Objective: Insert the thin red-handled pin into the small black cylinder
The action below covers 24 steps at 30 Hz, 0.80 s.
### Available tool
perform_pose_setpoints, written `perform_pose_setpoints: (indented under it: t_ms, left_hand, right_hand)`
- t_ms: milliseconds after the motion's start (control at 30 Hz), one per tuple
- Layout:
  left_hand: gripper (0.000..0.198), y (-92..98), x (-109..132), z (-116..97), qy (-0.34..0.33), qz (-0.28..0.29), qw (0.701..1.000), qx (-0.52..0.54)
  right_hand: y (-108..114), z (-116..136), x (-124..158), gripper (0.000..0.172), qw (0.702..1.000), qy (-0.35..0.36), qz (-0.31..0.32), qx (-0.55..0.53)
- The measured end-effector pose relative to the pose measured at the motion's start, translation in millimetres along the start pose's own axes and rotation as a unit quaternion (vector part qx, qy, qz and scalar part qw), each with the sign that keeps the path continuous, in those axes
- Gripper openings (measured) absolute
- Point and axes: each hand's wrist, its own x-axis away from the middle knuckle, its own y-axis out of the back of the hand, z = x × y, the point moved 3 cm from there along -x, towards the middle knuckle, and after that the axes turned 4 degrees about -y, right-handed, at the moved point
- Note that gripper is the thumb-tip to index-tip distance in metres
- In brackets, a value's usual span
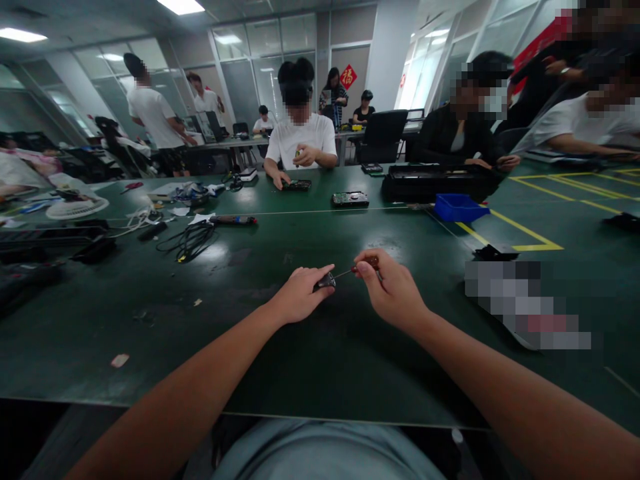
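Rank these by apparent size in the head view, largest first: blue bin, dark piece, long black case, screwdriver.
1. Long black case
2. Blue bin
Unranked: screwdriver and dark piece; both look smaller than the bin, but fingers partly cover them.

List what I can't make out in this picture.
Head view:
Small, dark, shiny part: partly hidden by the left hand.
Thin metal screwdriver with brown handle: grip partly covered by the right hand; tip too small.
Pale oblong object: surface blurred by pixelation.
Flat black object: cut off by the right edge.
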Motion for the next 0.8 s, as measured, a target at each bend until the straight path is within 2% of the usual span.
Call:
perform_pose_setpoints:
  t_ms: [367,567,800]
  left_hand:
    - [0.052,-0.5,-1.0,-1.9,0.019,0.039,0.999,-0.032]
    - [0.035,2.8,-1.4,-2.9,0.04,0.002,0.999,-0.004]
    - [0.029,3.8,-0.2,-2.9,0.011,0.003,1.0,0.012]
  right_hand:
    - [-1.7,2.8,-1.7,0.013,0.996,0.049,0.021,0.077]
    - [1.3,1.5,-2.1,0.015,0.999,0.03,0.002,0.044]
    - [-1.1,1.6,-2.3,0.013,0.999,0.034,0.031,0.03]
